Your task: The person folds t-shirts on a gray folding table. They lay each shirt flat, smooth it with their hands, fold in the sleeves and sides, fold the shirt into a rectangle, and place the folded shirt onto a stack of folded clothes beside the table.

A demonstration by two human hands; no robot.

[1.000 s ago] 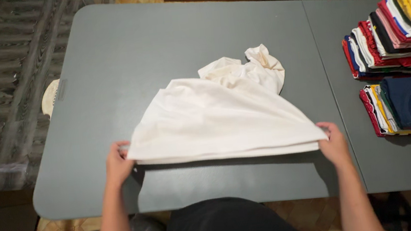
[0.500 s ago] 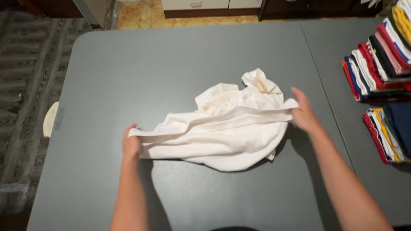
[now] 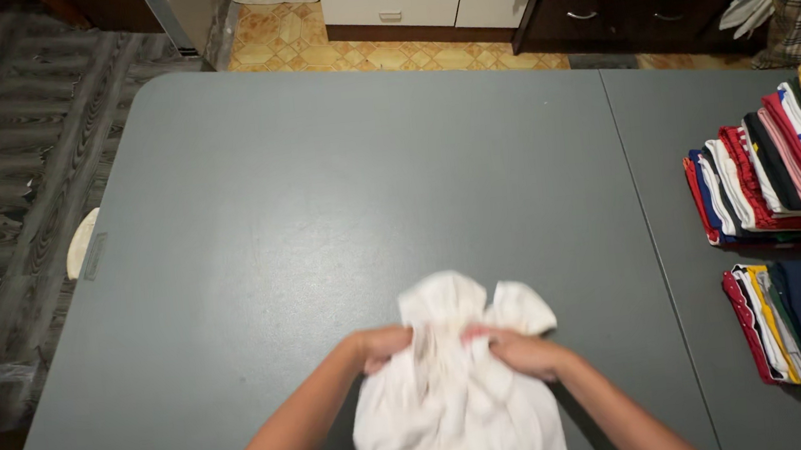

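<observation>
A soft, cream cloth (image 3: 456, 396) lies bunched and wrinkled at the near edge of the smooth grey counter (image 3: 321, 213). The left hand (image 3: 383, 346) and the right hand (image 3: 520, 350) meet at its middle, fingers closed into the gathered fabric. On the right side of the counter, two stacks of folded clothes (image 3: 788, 178) show red, white, yellow and navy edges.
</observation>
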